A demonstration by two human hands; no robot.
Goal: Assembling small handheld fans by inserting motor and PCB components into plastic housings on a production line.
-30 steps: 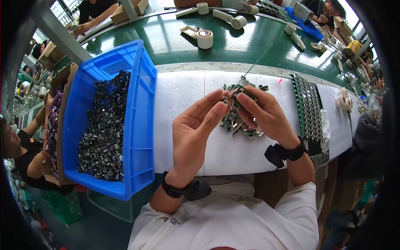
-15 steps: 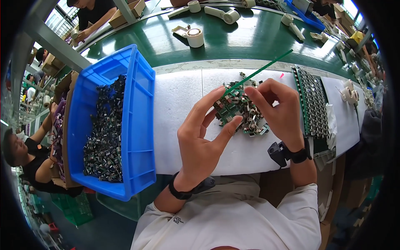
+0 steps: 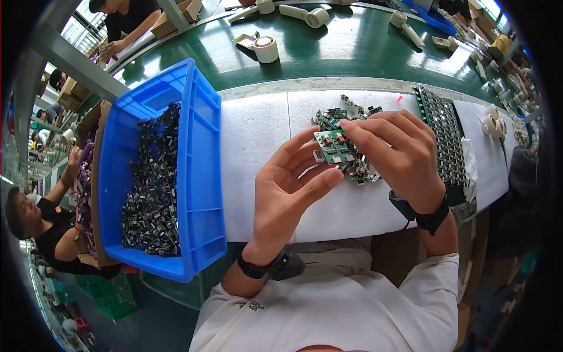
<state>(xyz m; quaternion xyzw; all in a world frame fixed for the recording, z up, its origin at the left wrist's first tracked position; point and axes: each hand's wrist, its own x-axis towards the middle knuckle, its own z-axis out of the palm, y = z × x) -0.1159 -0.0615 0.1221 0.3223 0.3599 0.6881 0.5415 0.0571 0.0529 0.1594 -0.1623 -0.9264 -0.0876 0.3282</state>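
A small green circuit board [image 3: 335, 146] with silver connectors is held between my two hands above the white foam sheet. My left hand [image 3: 287, 190] is curled around its left side, index finger at the upper corner and thumb by the lower edge. At the board's upper right edge are the pinched fingertips of my right hand [image 3: 399, 149], its other fingers folded over. Behind and beneath lies a loose pile of small circuit boards [image 3: 365, 172], partly hidden by my hands. A metal connector [image 3: 319, 156] shows beside my left fingers.
On the left stands a blue crate [image 3: 202, 176] containing many small boards. A stack of unseparated board panels [image 3: 443, 141] lies to the right. Across the green conveyor [image 3: 346, 53] lie white fan parts [image 3: 267, 50]. Co-workers sit at left and far side.
The long thin green strip between my hands is no longer visible. The board now faces up between my fingers, and my right hand has come down over its edge.
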